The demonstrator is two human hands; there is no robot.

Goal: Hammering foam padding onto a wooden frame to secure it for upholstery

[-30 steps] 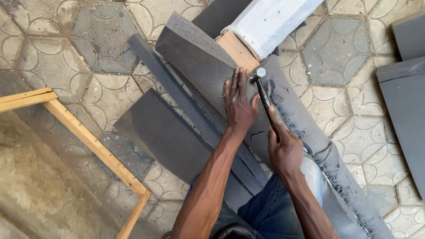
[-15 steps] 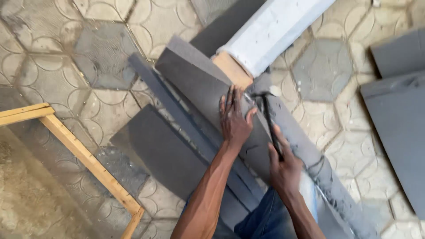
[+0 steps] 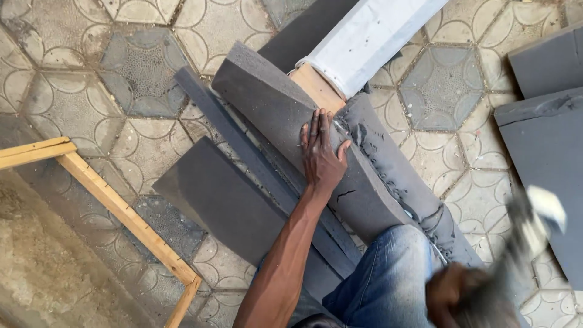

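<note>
My left hand (image 3: 322, 157) lies flat, fingers together, on a thick grey foam slab (image 3: 273, 115) laid over a wooden piece (image 3: 316, 88). A rough seam with dark fastening marks (image 3: 379, 167) runs along the foam just right of that hand. My right hand (image 3: 452, 294) is drawn back at the lower right, blurred, gripping a hammer (image 3: 534, 225) whose pale head is raised over the tiles. My knee in blue jeans (image 3: 388, 270) rests by the foam's lower end.
Flat grey foam sheets (image 3: 225, 200) and a foam strip (image 3: 206, 103) lie left of the slab. A white wrapped piece (image 3: 370, 36) sits at the top. More grey foam (image 3: 546, 121) lies at the right. A wooden frame (image 3: 115, 206) stands at the left on patterned tiles.
My right hand has swung the hammer away from the seam, down and to the right. My left hand has stayed on the foam.
</note>
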